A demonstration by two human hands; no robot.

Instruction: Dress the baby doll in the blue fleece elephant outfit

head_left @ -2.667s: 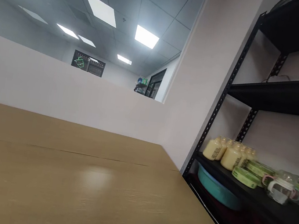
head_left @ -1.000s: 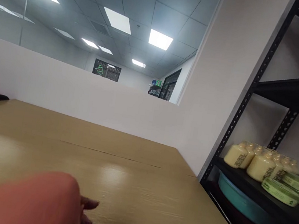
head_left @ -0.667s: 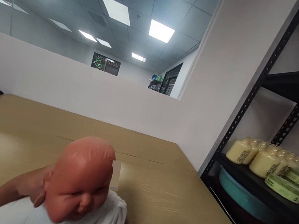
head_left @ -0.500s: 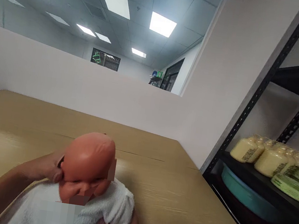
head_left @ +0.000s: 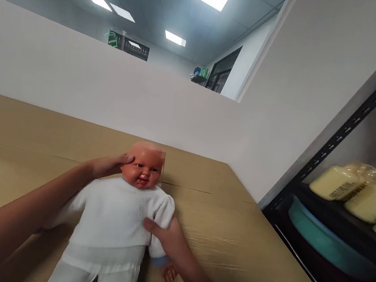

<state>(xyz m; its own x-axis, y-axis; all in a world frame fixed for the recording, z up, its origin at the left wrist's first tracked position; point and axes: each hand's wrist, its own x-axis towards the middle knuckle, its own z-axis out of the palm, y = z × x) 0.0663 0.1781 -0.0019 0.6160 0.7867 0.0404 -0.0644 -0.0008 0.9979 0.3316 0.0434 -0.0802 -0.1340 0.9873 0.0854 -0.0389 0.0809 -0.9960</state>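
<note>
Baby doll (head_left: 118,215), white knit suit: flat on back on table (head_left: 17,135), head toward far partition. Left hand (head_left: 108,165): cupped round side of head, thumb at temple. Right hand (head_left: 170,239): thumb on chest, fingers behind sleeve, loosely closed. Best handled with head supported, torso grip light. Right: yellow bottles (head_left: 336,183), teal basin (head_left: 314,240).

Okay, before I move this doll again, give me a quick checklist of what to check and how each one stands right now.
1. Doll flat on its back on the table: ok.
2. Left hand against the side of the head: ok.
3. Right hand at the doll's side, thumb on the chest: ok.
4. Left hand's hold behind the head: hidden, cannot tell.
5. Doll away from the table's right edge: ok.
6. Feet: out of frame, cannot tell.
</note>
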